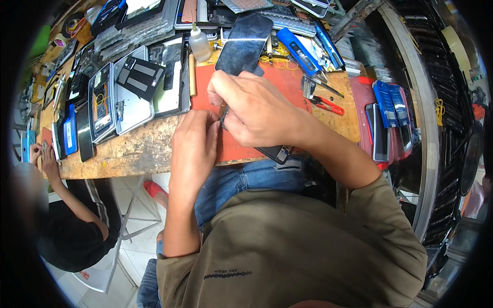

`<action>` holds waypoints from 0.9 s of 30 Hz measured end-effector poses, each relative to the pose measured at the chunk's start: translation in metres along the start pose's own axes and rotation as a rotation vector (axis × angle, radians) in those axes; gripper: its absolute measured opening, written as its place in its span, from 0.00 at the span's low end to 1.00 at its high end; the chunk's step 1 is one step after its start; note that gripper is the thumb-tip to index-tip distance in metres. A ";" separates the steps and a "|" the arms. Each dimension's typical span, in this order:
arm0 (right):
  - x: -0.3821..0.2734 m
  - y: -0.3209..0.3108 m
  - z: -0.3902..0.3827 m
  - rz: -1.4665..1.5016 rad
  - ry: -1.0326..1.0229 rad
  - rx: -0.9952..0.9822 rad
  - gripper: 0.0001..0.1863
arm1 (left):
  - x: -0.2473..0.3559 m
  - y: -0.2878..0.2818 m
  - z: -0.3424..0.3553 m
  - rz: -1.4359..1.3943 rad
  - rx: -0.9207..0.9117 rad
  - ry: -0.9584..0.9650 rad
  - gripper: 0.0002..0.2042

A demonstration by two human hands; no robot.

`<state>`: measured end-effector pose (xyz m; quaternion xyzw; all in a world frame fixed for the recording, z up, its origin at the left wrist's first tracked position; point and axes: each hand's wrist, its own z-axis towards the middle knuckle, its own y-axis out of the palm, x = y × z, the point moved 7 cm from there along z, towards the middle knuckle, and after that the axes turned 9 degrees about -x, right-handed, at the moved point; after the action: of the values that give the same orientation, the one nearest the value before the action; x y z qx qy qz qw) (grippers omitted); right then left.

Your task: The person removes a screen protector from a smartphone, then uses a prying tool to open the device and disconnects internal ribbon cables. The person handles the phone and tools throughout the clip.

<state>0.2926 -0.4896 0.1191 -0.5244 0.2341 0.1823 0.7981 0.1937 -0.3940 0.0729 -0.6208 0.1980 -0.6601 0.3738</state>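
Observation:
Over the red work mat [241, 154], my two hands meet at a small dark piece [224, 114], mostly covered by fingers. My left hand [195, 138] has its fingers bent together at the piece's left side. My right hand [259, 108] is closed in a pinch above and to the right of it; what its fingertips hold is hidden. Under the right hand, near the table's front edge, the end of an opened phone [277, 153] shows its inner parts. A dark phone panel [241, 43] lies just beyond my right hand.
Behind the mat stand a clear dropper bottle [200, 45] and a blue box-shaped tool [299, 51]. Red-handled cutters [327, 105] lie at right. White trays [134, 102] with phone parts fill the left. A co-worker's hand [50, 161] is at far left.

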 end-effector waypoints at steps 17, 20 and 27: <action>0.117 -0.042 -0.015 0.659 0.357 0.325 0.13 | 0.008 -0.007 0.011 0.102 -0.084 -0.047 0.05; 0.110 -0.049 -0.028 0.340 0.284 0.342 0.12 | -0.015 -0.051 -0.003 0.047 0.246 -0.092 0.06; 0.089 -0.045 -0.027 0.085 0.159 0.272 0.10 | -0.120 -0.156 -0.025 0.441 0.531 -0.404 0.06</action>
<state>0.3856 -0.5280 0.0934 -0.4142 0.3408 0.1404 0.8322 0.1245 -0.2105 0.1016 -0.5625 0.0713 -0.4570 0.6853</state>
